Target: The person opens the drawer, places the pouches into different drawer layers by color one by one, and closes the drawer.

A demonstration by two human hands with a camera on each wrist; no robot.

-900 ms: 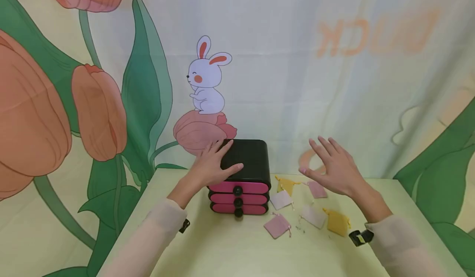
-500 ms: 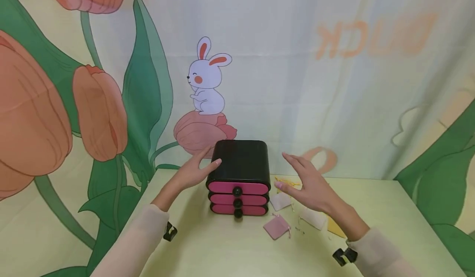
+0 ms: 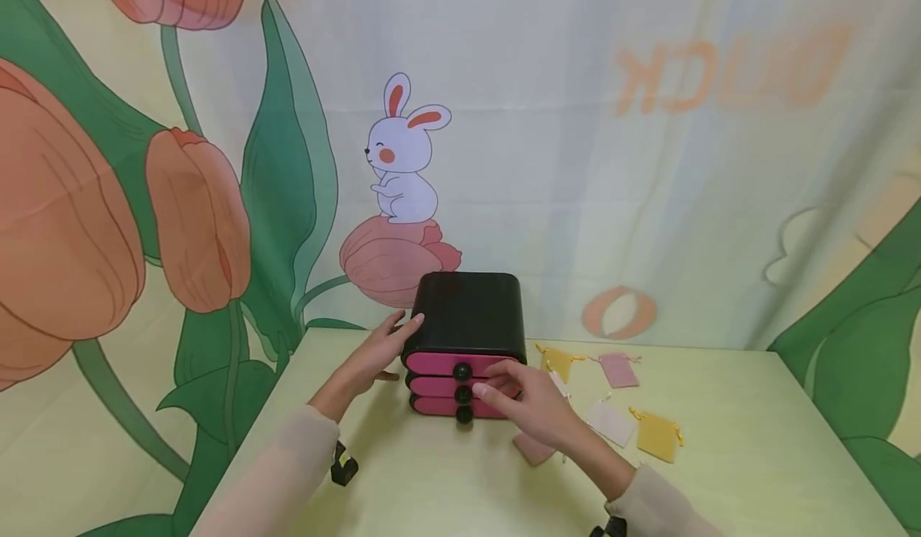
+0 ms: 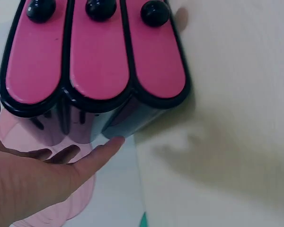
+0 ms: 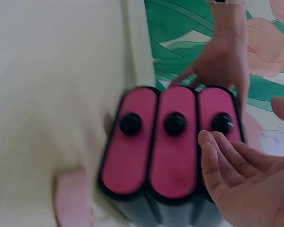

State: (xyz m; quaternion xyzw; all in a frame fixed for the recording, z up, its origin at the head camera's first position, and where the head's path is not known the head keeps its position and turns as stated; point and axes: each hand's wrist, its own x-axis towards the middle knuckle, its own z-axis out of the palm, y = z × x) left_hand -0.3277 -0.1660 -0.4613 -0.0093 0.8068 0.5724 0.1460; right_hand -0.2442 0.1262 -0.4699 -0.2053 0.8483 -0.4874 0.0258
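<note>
A small black chest with three pink-fronted drawers stands on the table, each drawer having a round black knob. At its left side is my left hand, fingers extended along the wall; in the left wrist view a fingertip lies right at the side of the lowest drawer. My right hand is in front of the chest's right half, fingers loosely bent and holding nothing. In the right wrist view its fingertips are close to the top drawer's knob. All drawers sit closed.
To the right of the chest lie several small drawstring pouches: yellow, white and pink. Another pink pouch is partly hidden by my right hand. A printed curtain hangs behind the table.
My right hand has moved left and down from above the pouches to the drawer fronts. My left hand has come off the chest's top and down to its left side.
</note>
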